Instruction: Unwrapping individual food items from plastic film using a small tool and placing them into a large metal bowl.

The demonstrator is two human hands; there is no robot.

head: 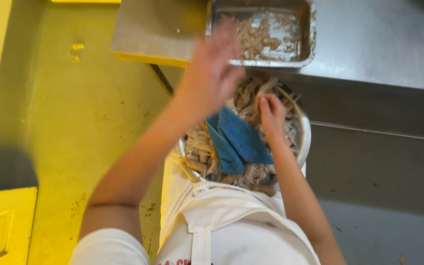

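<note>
A round metal bowl (304,137) rests on my lap, heaped with raw shrimp (199,147). A blue cloth (239,140) lies over the middle of the pile. My right hand (272,114) has its fingers closed on shrimp at the far side of the bowl. My left hand (214,71) is blurred, raised above the bowl's far-left rim near a rectangular steel tray (310,51); its fingers are spread and I see nothing in it. The tray holds peeled shrimp pieces (261,37) and sits on a steel table.
The steel table (374,44) runs across the top right, its yellow-lit corner (148,56) jutting left. The floor (74,127) to the left is stained and yellow-tinted. A white apron (222,221) covers my front. A grey ledge (379,162) lies below the table.
</note>
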